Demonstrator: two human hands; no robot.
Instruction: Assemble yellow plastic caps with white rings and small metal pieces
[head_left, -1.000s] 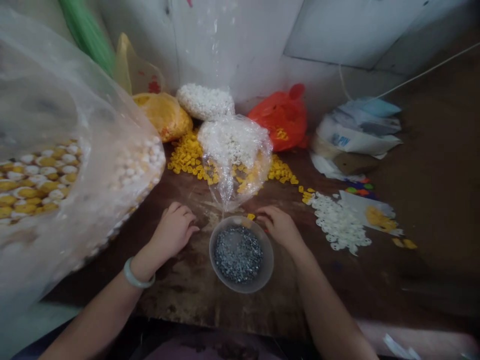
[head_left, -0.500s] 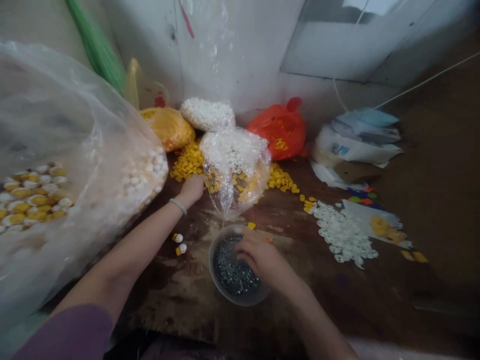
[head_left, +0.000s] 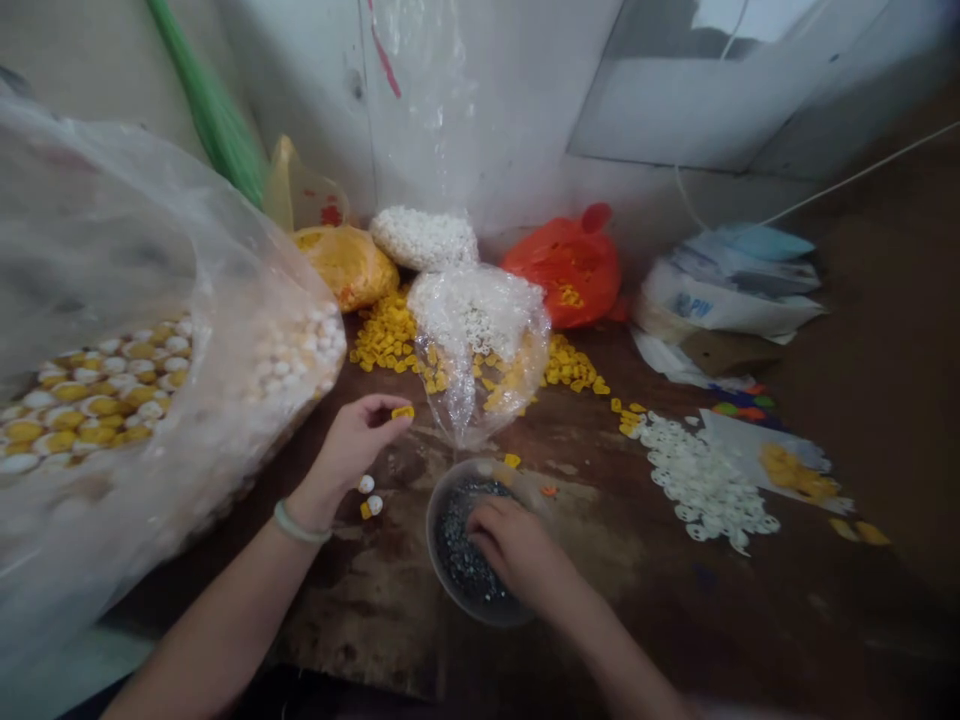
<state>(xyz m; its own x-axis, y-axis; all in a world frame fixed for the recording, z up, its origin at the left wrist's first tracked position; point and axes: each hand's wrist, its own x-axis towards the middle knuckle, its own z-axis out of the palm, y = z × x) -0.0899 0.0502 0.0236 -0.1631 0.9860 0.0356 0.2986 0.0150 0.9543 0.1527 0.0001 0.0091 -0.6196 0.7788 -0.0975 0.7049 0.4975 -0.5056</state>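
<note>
My left hand [head_left: 358, 440] pinches a small yellow plastic piece [head_left: 403, 412] between thumb and fingertips, above the table. Over a translucent bowl [head_left: 437, 575] of tiny dark, glittering pieces [head_left: 461, 560], my right hand [head_left: 517, 550] reaches in with its fingers bent together. Whatever those fingertips hold, if anything, is hidden. Two small white-and-yellow pieces [head_left: 373, 507] lie on the table below my left hand. Beyond it spreads a pile of loose yellow pieces [head_left: 386, 330], partly under a clear bag of white pieces [head_left: 480, 330].
A big clear sack [head_left: 247, 270] of white-and-yellow pieces fills the left side. Along the wall stand a yellow bag [head_left: 349, 265], a bag of white pieces [head_left: 424, 237] and a red bag [head_left: 566, 270]. White flat pieces [head_left: 705, 480] and a paper stack [head_left: 735, 290] lie to the right.
My left hand has drawn back from the yellow pile toward me, now with a yellow piece in its fingertips. My right hand stays at the bowl, its fingers lower among the dark pieces.
</note>
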